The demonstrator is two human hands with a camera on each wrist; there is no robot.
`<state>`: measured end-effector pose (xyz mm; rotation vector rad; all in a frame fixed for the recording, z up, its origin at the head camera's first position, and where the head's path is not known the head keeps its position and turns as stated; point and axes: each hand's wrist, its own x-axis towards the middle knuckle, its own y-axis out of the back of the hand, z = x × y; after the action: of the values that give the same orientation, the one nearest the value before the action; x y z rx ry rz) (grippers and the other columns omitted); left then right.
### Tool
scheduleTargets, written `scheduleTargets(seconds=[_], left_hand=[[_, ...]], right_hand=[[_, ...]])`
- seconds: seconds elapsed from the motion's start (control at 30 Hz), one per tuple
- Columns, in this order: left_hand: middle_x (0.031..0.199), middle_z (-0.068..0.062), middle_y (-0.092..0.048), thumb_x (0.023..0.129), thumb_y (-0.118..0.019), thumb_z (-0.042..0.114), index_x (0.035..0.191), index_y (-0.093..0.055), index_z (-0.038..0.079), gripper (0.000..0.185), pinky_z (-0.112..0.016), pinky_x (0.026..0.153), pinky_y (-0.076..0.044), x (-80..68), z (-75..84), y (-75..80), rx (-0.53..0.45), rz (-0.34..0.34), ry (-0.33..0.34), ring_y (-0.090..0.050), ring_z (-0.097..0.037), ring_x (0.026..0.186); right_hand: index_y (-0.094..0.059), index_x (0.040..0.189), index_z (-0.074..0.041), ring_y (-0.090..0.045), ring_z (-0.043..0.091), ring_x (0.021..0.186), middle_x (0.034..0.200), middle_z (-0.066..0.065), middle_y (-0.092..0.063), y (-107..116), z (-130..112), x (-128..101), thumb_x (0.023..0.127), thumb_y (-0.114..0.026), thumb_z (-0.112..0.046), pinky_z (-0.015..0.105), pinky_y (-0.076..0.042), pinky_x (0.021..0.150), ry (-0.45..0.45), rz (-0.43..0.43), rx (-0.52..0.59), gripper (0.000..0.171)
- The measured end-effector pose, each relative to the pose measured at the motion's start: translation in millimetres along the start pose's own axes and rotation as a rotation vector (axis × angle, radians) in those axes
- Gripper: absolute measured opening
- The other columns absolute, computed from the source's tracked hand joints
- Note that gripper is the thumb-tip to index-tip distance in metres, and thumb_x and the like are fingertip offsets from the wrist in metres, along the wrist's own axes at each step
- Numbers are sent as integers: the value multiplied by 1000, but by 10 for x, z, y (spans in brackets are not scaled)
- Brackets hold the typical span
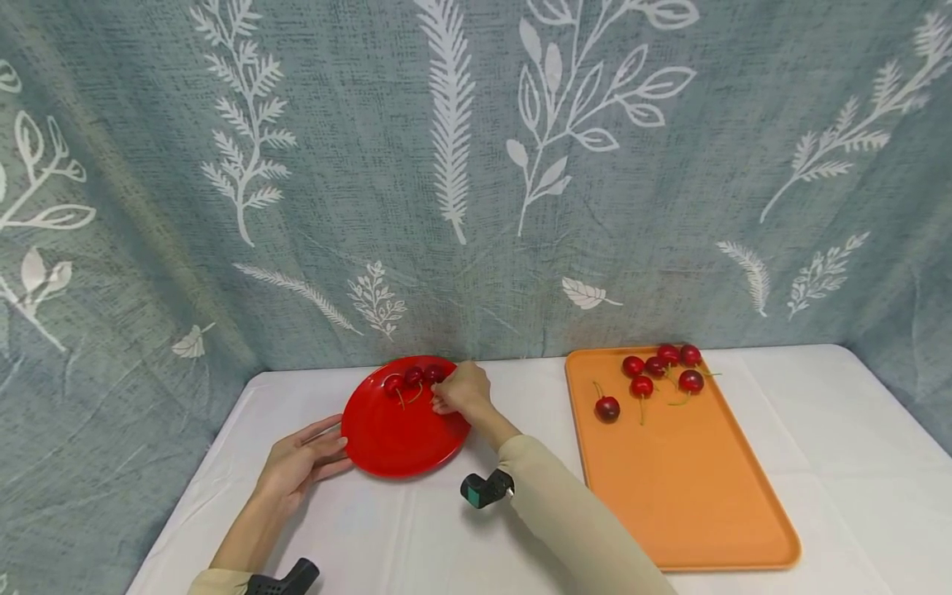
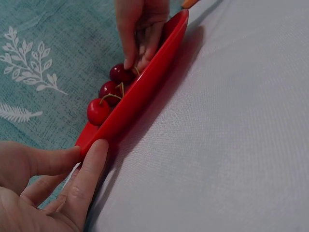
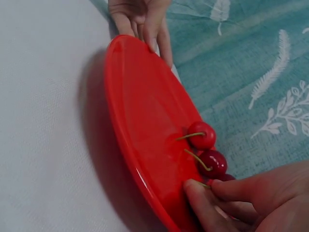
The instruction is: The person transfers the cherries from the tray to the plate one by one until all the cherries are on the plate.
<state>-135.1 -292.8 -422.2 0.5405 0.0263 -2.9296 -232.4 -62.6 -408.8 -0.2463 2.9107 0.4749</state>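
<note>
Round glossy red plate (image 1: 394,434) sits on the white-clothed desk (image 1: 818,430), left of a rectangular orange plastic tray (image 1: 684,487). Left hand (image 1: 297,467) lies flat, fingers straight, fingertips (image 2: 99,150) touching the plate's near-left rim. Right hand (image 1: 463,388) is over the plate's far edge, fingers pinched together on the stem of a dark red cherry (image 1: 435,373). Two more cherries (image 1: 402,382) lie just beside it on the plate. Seven loose cherries (image 1: 654,376) are scattered at the tray's far end.
</note>
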Motion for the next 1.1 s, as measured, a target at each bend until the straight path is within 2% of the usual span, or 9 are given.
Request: scheduleTargets(seconds=[0.1, 0.33, 0.53, 0.73, 0.93, 1.1], left_hand=[[112, -2, -68, 96, -59, 4, 148, -33, -6, 59, -35, 79, -59, -2, -1, -7, 1, -1, -2, -72, -17, 85], [113, -2, -68, 96, -59, 3, 148, -33, -6, 60, -36, 79, -59, -4, 3, -8, -4, -2, 6, -72, -17, 85], [113, -4, -68, 95, -60, 3, 148, -33, -6, 60, -36, 78, -59, -4, 4, -7, 4, 7, 10, -72, -17, 85], [112, -3, -69, 95, -60, 4, 148, -33, -6, 61, -37, 78, -59, -13, 13, -13, -11, 8, 19, -72, -18, 85], [115, -5, -68, 95, -60, 4, 149, -33, -6, 61, -37, 79, -59, -13, 15, -25, -3, 9, 22, -72, -19, 85], [113, -3, -68, 95, -60, 4, 149, -31, -6, 62, -37, 79, -59, -15, 27, -27, -16, 1, 31, -72, -18, 86]], right_hand=[[-71, 73, 11, -69, 21, 52, 62, 15, -68, 5, 2, 5, 89, -67, -1, 20, -55, 48, -1, 0, -8, 20], [-74, 83, 11, -70, 21, 56, 64, 14, -69, 87, 6, -52, 88, -70, -3, 20, -56, 49, 94, 3, -125, 15], [-73, 89, 14, -72, 25, 62, 72, 18, -71, 269, -19, -94, 90, -68, -3, 25, -58, 55, 151, -45, -89, 17], [-71, 96, 15, -72, 27, 66, 78, 21, -72, 480, -21, -111, 91, -66, -2, 29, -60, 61, 159, -71, -40, 19], [-71, 94, 16, -73, 29, 69, 78, 22, -71, 679, -2, -144, 91, -66, -1, 36, -61, 68, 161, -66, 17, 18], [-70, 98, 16, -73, 28, 73, 81, 22, -72, 862, 18, -145, 92, -65, -2, 32, -61, 67, 181, -64, 7, 20]])
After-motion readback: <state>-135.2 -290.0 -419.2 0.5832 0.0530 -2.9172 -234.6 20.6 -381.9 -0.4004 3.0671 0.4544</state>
